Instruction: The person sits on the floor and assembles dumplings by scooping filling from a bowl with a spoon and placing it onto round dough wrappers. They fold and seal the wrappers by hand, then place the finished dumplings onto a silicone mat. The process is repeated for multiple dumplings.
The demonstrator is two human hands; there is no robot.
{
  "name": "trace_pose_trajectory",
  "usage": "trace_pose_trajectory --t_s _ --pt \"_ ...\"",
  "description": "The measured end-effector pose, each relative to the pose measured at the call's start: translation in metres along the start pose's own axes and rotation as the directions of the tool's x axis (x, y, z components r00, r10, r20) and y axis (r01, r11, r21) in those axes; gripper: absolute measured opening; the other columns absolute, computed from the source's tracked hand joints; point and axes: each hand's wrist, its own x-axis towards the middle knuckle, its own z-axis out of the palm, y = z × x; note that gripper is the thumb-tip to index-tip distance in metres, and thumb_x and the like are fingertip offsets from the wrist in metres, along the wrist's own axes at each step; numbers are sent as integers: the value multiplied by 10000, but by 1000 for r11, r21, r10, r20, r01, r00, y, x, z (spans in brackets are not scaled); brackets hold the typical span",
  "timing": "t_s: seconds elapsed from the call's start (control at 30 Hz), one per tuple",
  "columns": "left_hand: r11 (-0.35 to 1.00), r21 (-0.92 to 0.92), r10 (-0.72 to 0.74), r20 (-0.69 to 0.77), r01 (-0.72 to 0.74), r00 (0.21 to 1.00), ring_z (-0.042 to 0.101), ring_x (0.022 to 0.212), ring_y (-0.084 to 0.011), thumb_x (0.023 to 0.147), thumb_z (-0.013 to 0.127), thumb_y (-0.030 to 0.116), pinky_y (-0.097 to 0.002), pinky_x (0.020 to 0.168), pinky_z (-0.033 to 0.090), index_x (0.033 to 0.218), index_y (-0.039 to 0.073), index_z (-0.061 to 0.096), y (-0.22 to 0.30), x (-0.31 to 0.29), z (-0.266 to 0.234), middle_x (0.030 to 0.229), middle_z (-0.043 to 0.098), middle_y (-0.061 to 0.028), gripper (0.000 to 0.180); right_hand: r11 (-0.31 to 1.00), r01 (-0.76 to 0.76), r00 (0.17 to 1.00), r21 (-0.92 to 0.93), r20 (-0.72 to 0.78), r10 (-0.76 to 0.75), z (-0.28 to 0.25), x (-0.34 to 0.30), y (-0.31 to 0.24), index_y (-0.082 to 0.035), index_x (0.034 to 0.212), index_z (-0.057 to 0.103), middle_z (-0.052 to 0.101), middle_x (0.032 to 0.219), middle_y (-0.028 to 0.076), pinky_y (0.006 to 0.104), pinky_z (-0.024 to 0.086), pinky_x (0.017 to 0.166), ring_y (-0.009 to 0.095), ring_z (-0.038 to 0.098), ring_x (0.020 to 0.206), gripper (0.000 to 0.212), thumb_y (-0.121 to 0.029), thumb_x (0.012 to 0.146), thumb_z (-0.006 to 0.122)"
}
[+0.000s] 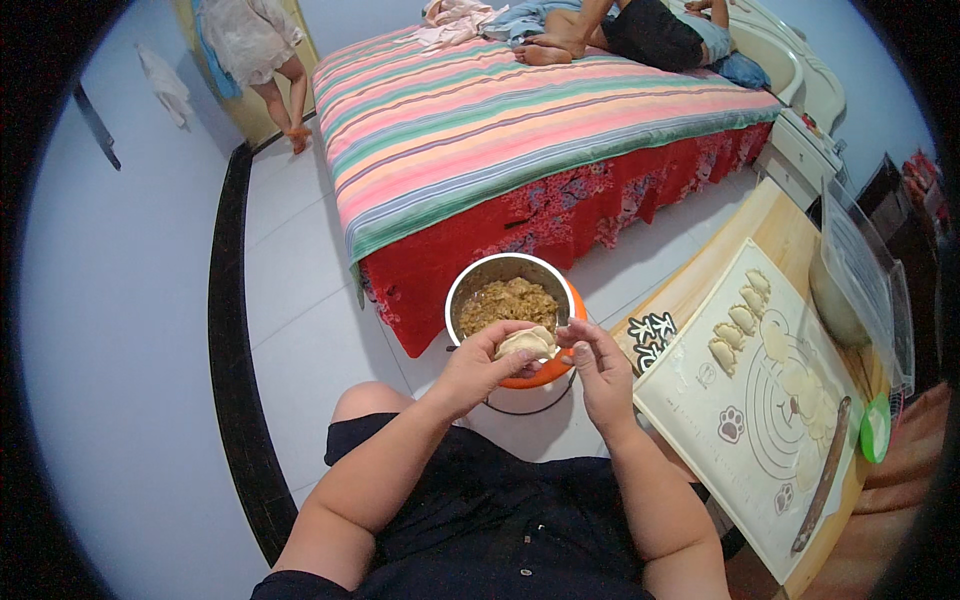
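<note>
A folded, pale dough dumpling (527, 345) rests in my left hand (492, 362), whose thumb and fingers close around it. My right hand (600, 375) is beside it with fingers stretched apart, its fingertips near the dumpling's right end; no object shows in it. Just beyond both hands, a metal pot (453, 300) holds brownish minced filling (512, 303). Under the pot is something round and orange (548, 374). To the right, a white printed dough mat (672, 408) carries several finished dumplings (742, 318), flat dough wrappers (812, 410) and a dark rolling pin (826, 474).
The mat lies on a wooden table (765, 215). At its right edge are a green bowl (875, 428), a clear plastic container (868, 260) and a rounded bowl (832, 295). A striped bed (440, 150) stands ahead, with a person lying on it. Another person stands by the door (250, 45).
</note>
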Motion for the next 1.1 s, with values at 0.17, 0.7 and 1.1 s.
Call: trace_pose_trajectory --t_s 0.17,0.7,1.1 --pt "994 -96 50 -22 -52 998 598 916 -141 875 577 127 -263 811 502 1197 8 449 -3 -2 0 1092 577 -100 366 955 112 987 -273 146 -74 -3 -3 -1 -2 995 613 624 923 101 275 497 719 172 617 812 232 -93 786 657" --pt "996 24 87 -51 -85 995 576 936 -120 852 603 102 -248 809 487 1142 15 483 -11 -3 4 1047 584 -68 325 787 295 955 -541 138 -262 -2 -4 -9 -10 895 639 636 831 132 316 494 660 269 622 750 123 -65 786 621" --pt "992 72 108 -53 -104 993 561 943 -105 845 612 96 -240 820 465 1125 19 501 -13 -4 4 1033 595 -56 311 840 274 962 -469 141 -235 -4 0 -11 -6 873 657 645 842 125 310 497 667 242 630 746 143 -78 750 663"
